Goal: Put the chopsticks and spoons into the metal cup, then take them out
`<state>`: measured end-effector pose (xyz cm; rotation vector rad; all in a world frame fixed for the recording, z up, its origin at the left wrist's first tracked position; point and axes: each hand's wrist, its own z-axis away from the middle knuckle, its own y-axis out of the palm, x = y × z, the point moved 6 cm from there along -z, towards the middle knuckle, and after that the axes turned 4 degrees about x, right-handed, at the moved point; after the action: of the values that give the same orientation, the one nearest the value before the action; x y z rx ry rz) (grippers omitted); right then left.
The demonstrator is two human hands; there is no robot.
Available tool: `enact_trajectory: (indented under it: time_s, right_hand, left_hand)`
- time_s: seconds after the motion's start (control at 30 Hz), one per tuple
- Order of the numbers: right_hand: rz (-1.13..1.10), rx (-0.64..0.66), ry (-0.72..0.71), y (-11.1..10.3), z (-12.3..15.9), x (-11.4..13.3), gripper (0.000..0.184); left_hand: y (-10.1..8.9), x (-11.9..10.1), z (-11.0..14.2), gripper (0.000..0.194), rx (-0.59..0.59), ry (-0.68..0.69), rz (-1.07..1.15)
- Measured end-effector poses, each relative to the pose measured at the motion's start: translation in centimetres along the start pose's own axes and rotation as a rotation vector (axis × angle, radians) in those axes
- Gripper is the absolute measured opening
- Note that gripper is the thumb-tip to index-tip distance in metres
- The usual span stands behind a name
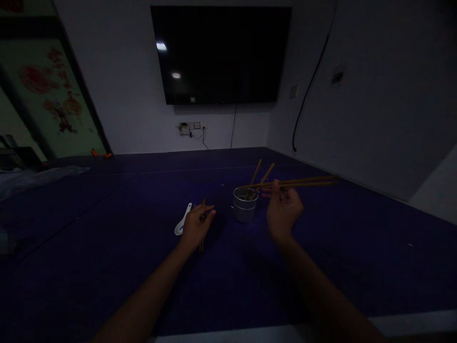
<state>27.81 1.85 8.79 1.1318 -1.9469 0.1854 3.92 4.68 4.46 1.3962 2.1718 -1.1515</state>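
Note:
My right hand (284, 212) is closed in a pinch on a pair of wooden chopsticks (307, 182), held nearly level. Their left tips reach over the rim of a grey metal cup (244, 210). Two more chopsticks (262, 180) lean in that cup, sticking up out of it. To the left of the cup, my left hand (197, 223) hovers over or rests on another pair of chopsticks (202, 245) lying on the blue-purple surface. Its thumb and forefinger are slightly apart, with nothing plainly between them. A white soup spoon (183, 221) with a blue mark lies just left of this hand.
The dark blue-purple tabletop (124, 267) spreads wide, with a pale front edge (214, 336). Crumpled clear plastic (39, 176) lies at the far left, and small orange things (103, 155) sit at the back. A television (224, 55) hangs above sockets and cables (193, 127).

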Motion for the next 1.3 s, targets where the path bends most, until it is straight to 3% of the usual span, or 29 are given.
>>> enact_trajectory:
  time_s: [0.27,0.47,0.73,0.97,1.3]
  right_hand:
    - [0.158,0.058,0.069,0.0,-0.2,-1.2,0.038]
    - [0.458,0.129,-0.037,0.1,-0.4,-1.5,0.039]
    - [0.651,0.196,-0.086,0.2,-0.7,-2.7,0.043]
    - [0.696,0.251,-0.07,0.4,-0.5,-4.0,0.043]
    - [0.651,0.262,-0.084,0.6,-0.4,-3.9,0.046]
  left_hand:
    - [0.1,0.0,0.1,0.021,0.011,0.004,-0.015]
    - [0.3,0.0,0.2,0.021,0.021,-0.014,-0.018]
    - [0.3,0.1,0.1,0.021,0.028,-0.011,-0.029]
    - [0.4,0.2,0.2,0.02,0.035,-0.023,-0.036]
    - [0.5,0.3,0.1,0.02,0.035,-0.02,-0.04]
